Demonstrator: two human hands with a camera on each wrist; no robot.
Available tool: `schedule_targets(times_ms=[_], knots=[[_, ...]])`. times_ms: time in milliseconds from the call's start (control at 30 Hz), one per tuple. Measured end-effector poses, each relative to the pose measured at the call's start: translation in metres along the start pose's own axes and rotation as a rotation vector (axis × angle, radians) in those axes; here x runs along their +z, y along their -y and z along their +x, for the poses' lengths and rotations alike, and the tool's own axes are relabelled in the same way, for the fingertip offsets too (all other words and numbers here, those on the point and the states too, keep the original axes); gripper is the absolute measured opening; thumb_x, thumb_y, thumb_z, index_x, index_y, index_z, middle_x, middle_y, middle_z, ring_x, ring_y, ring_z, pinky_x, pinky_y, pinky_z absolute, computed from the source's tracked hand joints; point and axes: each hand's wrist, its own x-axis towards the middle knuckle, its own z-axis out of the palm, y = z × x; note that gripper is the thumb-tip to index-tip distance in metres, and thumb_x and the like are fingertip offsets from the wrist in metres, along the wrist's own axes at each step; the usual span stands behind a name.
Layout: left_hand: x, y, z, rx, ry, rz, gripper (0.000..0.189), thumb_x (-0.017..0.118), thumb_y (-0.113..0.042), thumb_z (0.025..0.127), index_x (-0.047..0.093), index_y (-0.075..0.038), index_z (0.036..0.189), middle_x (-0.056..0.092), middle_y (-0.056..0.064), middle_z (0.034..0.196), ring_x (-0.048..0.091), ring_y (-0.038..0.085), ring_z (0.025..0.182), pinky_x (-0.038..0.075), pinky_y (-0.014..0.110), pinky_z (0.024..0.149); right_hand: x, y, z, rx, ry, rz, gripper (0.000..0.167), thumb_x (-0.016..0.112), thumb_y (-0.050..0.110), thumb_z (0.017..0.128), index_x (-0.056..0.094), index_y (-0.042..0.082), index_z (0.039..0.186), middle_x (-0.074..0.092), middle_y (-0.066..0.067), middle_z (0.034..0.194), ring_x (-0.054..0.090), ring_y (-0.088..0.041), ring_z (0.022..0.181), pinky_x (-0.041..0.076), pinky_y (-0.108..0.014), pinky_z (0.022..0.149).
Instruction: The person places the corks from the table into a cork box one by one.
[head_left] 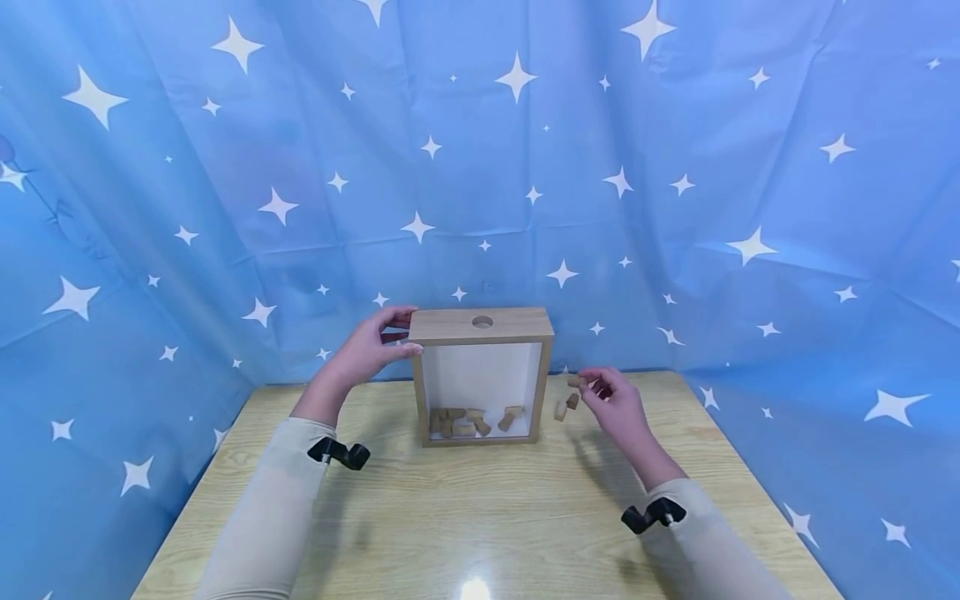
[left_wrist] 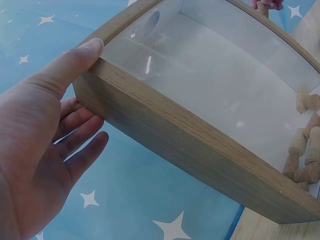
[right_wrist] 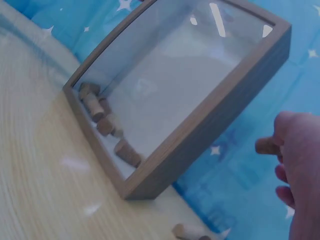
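A wooden shadow box (head_left: 442, 328) with a clear front and a round hole in its top stands upright on the table. Several corks (head_left: 464, 430) lie inside along its bottom. My left hand (head_left: 363, 350) holds the box by its upper left corner, thumb (left_wrist: 90, 52) on the front edge and fingers behind. To the right of the box, my right hand (head_left: 617, 408) pinches a cork (right_wrist: 267, 146) between thumb and fingertips, raised over the table. Two loose corks, a pale one (head_left: 560, 410) and a darker one (head_left: 572, 401), lie by the box's right side.
Pale wood-grain tabletop (head_left: 450, 508) spreads in front of the box. A blue curtain (head_left: 480, 167) with white stars hangs close behind it and down both sides. Each sleeve carries a black wrist mount, the left one (head_left: 339, 452) and the right one (head_left: 652, 515).
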Motion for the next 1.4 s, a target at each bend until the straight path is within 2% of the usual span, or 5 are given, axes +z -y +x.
schedule_targets(times_ms=[300, 633, 933, 1200, 1400], knots=[[-0.001, 0.000, 0.000, 0.009, 0.006, -0.002, 0.076, 0.087, -0.031, 0.100, 0.050, -0.016, 0.165, 0.056, 0.012, 0.152, 0.053, 0.040, 0.147, 0.048, 0.059, 0.118, -0.008, 0.017, 0.006, 0.030, -0.027, 0.037, 0.023, 0.073, 0.016, 0.109, 0.074, 0.006, 0.130, 0.069, -0.009, 0.099, 0.062, -0.018, 0.088, 0.050, -0.027, 0.067], [0.001, 0.001, 0.000, 0.008, 0.013, -0.019, 0.076, 0.087, -0.031, 0.100, 0.050, -0.016, 0.165, 0.056, 0.013, 0.151, 0.053, 0.041, 0.147, 0.049, 0.060, 0.118, -0.017, 0.042, 0.016, -0.020, -0.070, 0.096, 0.024, 0.075, 0.022, 0.109, 0.076, 0.005, 0.125, 0.069, -0.009, 0.097, 0.062, -0.016, 0.085, 0.048, -0.025, 0.064], [-0.001, 0.002, 0.001, 0.017, 0.015, -0.029, 0.075, 0.086, -0.028, 0.101, 0.050, -0.013, 0.164, 0.056, 0.015, 0.150, 0.053, 0.040, 0.147, 0.048, 0.059, 0.119, -0.024, 0.072, 0.033, -0.059, -0.096, 0.177, 0.026, 0.077, 0.018, 0.108, 0.074, 0.001, 0.128, 0.069, -0.006, 0.104, 0.061, -0.015, 0.090, 0.048, -0.022, 0.066], [-0.002, 0.000, 0.000, 0.015, 0.015, -0.026, 0.075, 0.086, -0.027, 0.101, 0.049, -0.014, 0.165, 0.056, 0.015, 0.151, 0.053, 0.040, 0.147, 0.048, 0.059, 0.118, -0.030, 0.092, 0.047, -0.121, -0.097, 0.153, 0.026, 0.076, 0.024, 0.109, 0.075, 0.005, 0.126, 0.069, -0.008, 0.103, 0.061, -0.019, 0.089, 0.049, -0.023, 0.068], [-0.002, -0.002, 0.000, 0.006, 0.015, -0.029, 0.077, 0.087, -0.026, 0.100, 0.049, -0.014, 0.165, 0.056, 0.015, 0.151, 0.052, 0.041, 0.147, 0.049, 0.059, 0.117, -0.025, 0.109, 0.057, -0.155, -0.071, 0.182, 0.025, 0.077, 0.023, 0.108, 0.076, 0.004, 0.124, 0.070, -0.008, 0.101, 0.062, -0.019, 0.090, 0.051, -0.022, 0.071]])
